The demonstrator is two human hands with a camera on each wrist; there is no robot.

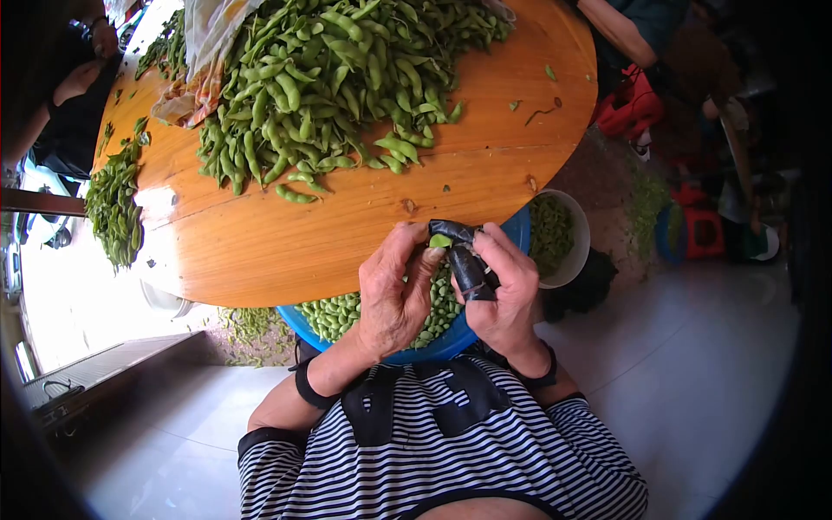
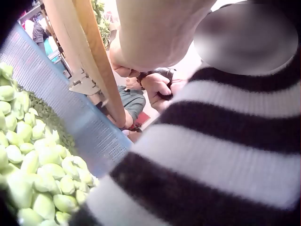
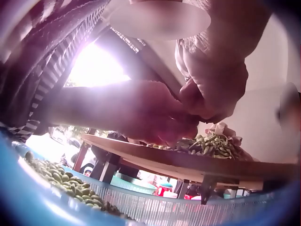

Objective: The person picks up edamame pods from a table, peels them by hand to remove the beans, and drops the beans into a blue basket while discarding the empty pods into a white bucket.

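Note:
In the head view, my left hand (image 1: 394, 290) pinches a green soybean pod (image 1: 440, 242) between thumb and fingers. My right hand (image 1: 507, 290) meets it there, its thumb and a finger in black wrapping (image 1: 471, 270) and closed around the pod's other side. Below both hands sits a blue basket (image 1: 520, 230) holding shelled green soybeans (image 1: 334, 316). The left wrist view shows these beans (image 2: 47, 165) close up, beside the basket's perforated wall (image 2: 101, 136). In the right wrist view the two hands come together above the basket, and the pod is hidden.
A round wooden table (image 1: 286, 238) bears a large heap of soybean pods (image 1: 347, 78) and a smaller leafy pile (image 1: 115, 208). To the right stands a white bucket (image 1: 579, 247) with green matter inside. Other people sit across the table, near a red stool (image 1: 631, 104).

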